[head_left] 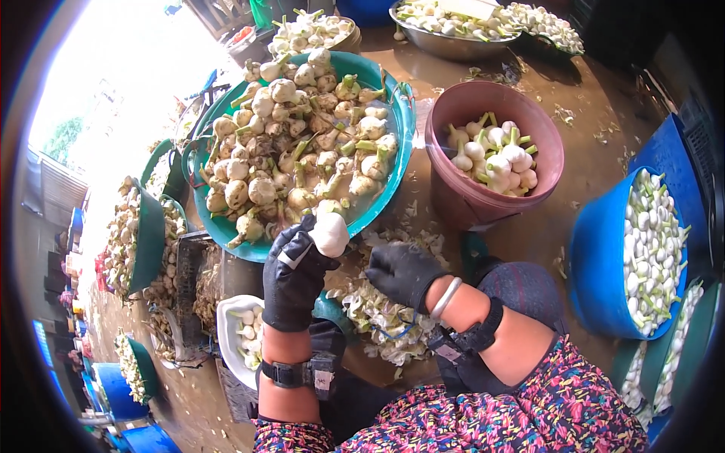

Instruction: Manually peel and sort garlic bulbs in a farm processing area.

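My left hand [296,278] grips a white garlic bulb [330,235] by the teal basin [406,151]'s near rim. My right hand [405,274], fingers curled, is this side of the basin; whether it holds anything, I can't tell.

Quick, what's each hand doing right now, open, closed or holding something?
Left hand: closed, holding a white garlic bulb.
Right hand: curled; any hold can't be told.

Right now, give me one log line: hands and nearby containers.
left hand: holding garlic bulb | right hand: curled above peelings, contents unclear | green tub: dirty garlic | pink bucket: whiter garlic
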The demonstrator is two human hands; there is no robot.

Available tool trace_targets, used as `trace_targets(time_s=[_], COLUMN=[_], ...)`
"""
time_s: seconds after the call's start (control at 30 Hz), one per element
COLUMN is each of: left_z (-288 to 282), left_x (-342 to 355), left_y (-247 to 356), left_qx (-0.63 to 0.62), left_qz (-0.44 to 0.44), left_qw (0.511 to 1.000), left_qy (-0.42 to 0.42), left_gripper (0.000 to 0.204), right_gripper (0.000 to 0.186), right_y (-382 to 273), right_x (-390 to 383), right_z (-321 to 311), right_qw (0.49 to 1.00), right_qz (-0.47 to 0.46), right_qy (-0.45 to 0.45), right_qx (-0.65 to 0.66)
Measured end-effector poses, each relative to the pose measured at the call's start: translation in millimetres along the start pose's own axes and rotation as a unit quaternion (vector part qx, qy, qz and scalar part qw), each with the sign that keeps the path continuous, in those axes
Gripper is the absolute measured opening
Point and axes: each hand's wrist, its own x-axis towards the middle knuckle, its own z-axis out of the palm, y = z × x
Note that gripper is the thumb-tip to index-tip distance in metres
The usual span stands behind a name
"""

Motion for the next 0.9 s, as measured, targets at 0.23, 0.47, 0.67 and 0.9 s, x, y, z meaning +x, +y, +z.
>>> trace_targets(time_s=[0.23, 0.47, 0.67, 0.9], left_z=[2, 59, 14, 4], left_x=[10, 86, 131, 152], left_y=[-14, 51, -50, -66], left_qx=[0.268, -0.093, 0.625, 0.653], left_qz=[0.151, 0.007, -0.062, -0.071], left_qw=[0.945, 0.991, 0.764, 0.736], left_qy=[-0.107, -0.1, -0.148, -0.165], left_gripper=[0.027, 0.045, 0.056, 0.037], right_gripper=[0.032, 0.042, 0.032, 0.048], right_y=[-10, 7, 0, -2], right_x=[2, -3, 1, 0], right_z=[-11, -5, -8, -22], right_qw=[0.988, 0.985, 0.988, 0.993], right_qz=[0.034, -0.046, -0.004, -0.001], right_qy=[0.077, -0.164, -0.134, -0.105], right_qx=[0.131, -0.005, -0.078, -0.048])
